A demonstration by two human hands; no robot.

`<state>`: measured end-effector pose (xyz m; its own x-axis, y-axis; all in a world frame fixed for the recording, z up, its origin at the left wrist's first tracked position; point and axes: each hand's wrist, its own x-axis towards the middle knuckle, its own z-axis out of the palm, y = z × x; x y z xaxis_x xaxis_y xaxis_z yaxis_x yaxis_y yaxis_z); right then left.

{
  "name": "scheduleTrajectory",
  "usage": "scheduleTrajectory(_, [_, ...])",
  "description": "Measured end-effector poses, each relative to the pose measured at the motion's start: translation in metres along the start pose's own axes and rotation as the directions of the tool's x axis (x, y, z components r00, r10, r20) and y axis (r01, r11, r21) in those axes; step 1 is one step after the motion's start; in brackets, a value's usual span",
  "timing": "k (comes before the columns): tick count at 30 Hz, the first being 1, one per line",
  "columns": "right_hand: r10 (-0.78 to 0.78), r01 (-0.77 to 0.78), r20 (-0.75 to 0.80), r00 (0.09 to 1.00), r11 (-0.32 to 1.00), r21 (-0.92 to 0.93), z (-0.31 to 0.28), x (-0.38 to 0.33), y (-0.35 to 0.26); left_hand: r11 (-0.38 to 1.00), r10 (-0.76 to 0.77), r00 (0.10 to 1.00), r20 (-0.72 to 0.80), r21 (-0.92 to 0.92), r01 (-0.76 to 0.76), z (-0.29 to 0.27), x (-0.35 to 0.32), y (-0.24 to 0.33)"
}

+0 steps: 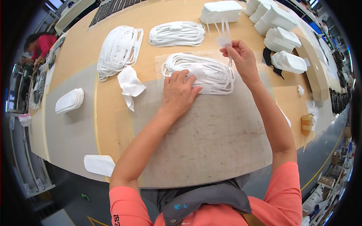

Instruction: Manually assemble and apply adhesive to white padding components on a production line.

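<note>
Worktable (226, 150) bearing a bundle of white looped straps (211, 75); left hand (179, 92) flat and open, pressing the bundle; right hand (243, 60) pinching one white strap piece (223, 37), raised just above the bundle

One head-worn fisheye view looks steeply down from just above the surface (211, 150), close over its near edge, facing across it toward the far side.

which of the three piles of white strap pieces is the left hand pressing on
The nearest pile, lying on the grey mat straight ahead of the person. The left hand lies flat on its near edge; the other two piles sit farther back, untouched.
</note>
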<state>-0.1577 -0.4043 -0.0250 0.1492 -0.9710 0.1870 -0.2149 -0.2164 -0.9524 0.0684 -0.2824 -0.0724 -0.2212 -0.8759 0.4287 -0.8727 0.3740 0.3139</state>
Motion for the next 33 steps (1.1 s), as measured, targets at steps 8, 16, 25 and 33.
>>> scheduleTrajectory(8, [-0.073, 0.084, 0.078, 0.994, 0.985, -0.151, 0.005, -0.019, 0.000, 1.000, 0.009, 1.000, 0.008, 0.001, -0.009, -0.001, 0.009, 0.009])
scheduleTrajectory(16, [-0.276, 0.386, 0.301, 0.913, 0.824, -0.414, 0.021, -0.041, 0.011, 0.998, 0.037, 0.999, -0.020, 0.051, -0.036, 0.003, 0.023, 0.012])
scheduleTrajectory(25, [-0.038, 0.038, -0.020, 0.999, 0.999, 0.005, -0.020, 0.009, 0.019, 1.000, -0.006, 0.999, 0.052, -0.004, 0.006, 0.016, 0.019, 0.007])
scheduleTrajectory(33, [-0.441, 0.406, 0.036, 0.897, 0.788, -0.463, -0.028, -0.056, -0.049, 0.606, -0.406, 0.905, 0.126, -0.704, 0.370, -0.023, -0.009, 0.026])
